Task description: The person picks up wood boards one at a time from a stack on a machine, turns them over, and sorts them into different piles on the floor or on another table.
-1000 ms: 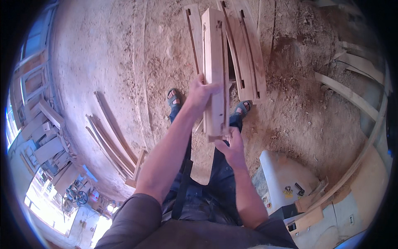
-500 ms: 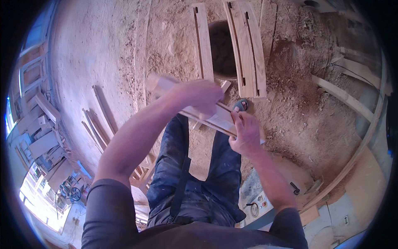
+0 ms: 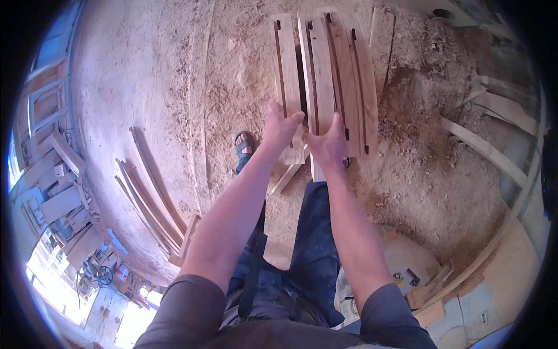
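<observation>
Both hands are on the timber here: the left hand point(image 3: 283, 129) straddles the left plank point(image 3: 289, 70), fingers at its outer edge and thumb toward the gap, though how firmly it presses I can't tell; the right hand point(image 3: 329, 144) clasps the near part of the middle plank point(image 3: 324, 67), thumb on one side, fingers on the other. That middle plank lies lengthwise ahead of the person, its near end reaching past the others, a dark gap to its left. Close on its right, two grooved boards point(image 3: 363, 87); whether it touches them or overlaps them, hard to say. The step in hand looks like lining this piece up in the row, and the next move would call for a level, square hold and fingers clear of the gap. Below, a short batten point(image 3: 288, 177) sits at an angle near a sandalled foot point(image 3: 243, 143); farther left, curved strips point(image 3: 152, 195) lie on the dusty floor point(image 3: 232, 75).
</observation>
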Available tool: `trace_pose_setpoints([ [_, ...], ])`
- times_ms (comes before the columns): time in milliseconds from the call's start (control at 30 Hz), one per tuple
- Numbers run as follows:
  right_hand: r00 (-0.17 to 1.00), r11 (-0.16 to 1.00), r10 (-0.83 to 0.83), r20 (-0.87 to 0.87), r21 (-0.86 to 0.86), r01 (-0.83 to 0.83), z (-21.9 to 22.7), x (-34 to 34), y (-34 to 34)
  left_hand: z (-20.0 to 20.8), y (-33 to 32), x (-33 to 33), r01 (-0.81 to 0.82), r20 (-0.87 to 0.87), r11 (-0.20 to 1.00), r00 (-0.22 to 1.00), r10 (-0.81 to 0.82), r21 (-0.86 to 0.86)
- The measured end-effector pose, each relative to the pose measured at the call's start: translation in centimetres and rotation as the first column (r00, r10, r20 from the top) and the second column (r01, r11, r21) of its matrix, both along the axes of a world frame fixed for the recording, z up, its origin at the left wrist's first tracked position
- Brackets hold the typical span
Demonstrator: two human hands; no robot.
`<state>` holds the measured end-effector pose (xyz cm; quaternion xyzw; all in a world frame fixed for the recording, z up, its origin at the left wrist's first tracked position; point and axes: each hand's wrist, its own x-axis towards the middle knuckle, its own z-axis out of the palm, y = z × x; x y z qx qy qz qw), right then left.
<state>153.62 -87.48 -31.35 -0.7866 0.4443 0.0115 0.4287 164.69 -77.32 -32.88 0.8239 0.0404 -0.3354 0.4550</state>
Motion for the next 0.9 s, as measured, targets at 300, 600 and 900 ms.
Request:
trace_pose_setpoints([
  [300, 0.961, 0.894, -0.276, -0.031, 0.36, 0.268, 0.5, -3.9, 0.7, -3.5, 0.5, 0.4, -0.008, -0.082, 0.997, 0.997, 0.014, 0.074],
  [600, 0.287, -0.06, -0.929, -0.231, 0.863, 0.502, -7.4, -14.7, -0.4, -3.7, -0.1, -0.1, -0.091, -0.119, 0.994, 0.989, 0.084, -0.055],
  [900, 0.32, -0.103, -0.917, -0.237, 0.917, 0.385, -7.5, -11.1, -0.3, -2.2, -0.6, -1.3, -0.137, -0.084, 0.988, 0.986, 0.143, 0.071],
])
